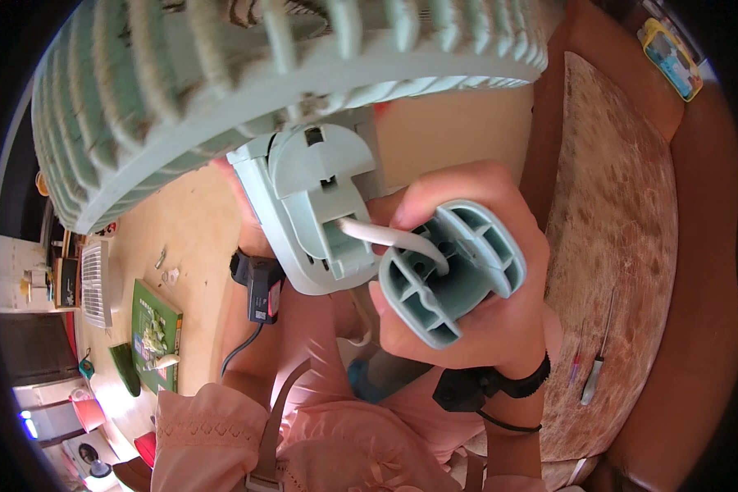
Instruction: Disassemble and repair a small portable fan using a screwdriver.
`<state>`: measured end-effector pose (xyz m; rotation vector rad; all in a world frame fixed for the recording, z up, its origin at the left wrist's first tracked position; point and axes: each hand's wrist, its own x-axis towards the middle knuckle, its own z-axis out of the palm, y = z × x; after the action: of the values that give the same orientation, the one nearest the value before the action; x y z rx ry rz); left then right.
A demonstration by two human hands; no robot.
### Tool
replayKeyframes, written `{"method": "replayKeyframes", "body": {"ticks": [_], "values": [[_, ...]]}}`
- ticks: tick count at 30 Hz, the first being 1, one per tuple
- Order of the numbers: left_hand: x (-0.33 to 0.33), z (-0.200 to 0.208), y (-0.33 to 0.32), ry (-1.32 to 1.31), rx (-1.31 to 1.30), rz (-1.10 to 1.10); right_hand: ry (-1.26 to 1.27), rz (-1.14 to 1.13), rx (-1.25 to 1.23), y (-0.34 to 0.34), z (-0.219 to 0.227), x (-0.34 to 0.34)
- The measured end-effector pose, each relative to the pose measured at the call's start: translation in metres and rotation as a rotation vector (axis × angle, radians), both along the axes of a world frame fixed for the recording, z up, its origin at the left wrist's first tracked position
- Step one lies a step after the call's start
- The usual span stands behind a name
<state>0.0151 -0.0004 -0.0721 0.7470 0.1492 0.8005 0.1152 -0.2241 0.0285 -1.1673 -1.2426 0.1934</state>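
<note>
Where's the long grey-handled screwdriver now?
In the head view, the long grey-handled metal screwdriver lies toward the right, on the mottled brown cover, right of the right hand and beside a slim pink-and-purple tool.

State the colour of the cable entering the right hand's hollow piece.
White: the cable shows best in the head view.

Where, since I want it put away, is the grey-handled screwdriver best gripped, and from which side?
Probably by its grey handle, from above and its right: that thick end points toward the person, the thin shaft points away, and a smaller pink-and-purple tool lies close on its left.
</note>
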Motion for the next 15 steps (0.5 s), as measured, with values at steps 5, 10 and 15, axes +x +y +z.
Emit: {"method": "replayKeyframes", "body": {"ticks": [5, 10, 15], "values": [[-0.001, -0.003, -0.005, 0.022, 0.022, 0.009, -0.068, -0.058, 0.092, 0.001, -0.002, 0.005], [-0.018, -0.013, -0.011, 0.069, 0.049, 0.035, 0.024, 0.068, 0.061, 0.001, -0.002, 0.004], [-0.024, -0.02, -0.018, 0.093, 0.052, 0.04, 0.025, 0.083, 0.063, -0.002, 0.0, 0.008]]}}
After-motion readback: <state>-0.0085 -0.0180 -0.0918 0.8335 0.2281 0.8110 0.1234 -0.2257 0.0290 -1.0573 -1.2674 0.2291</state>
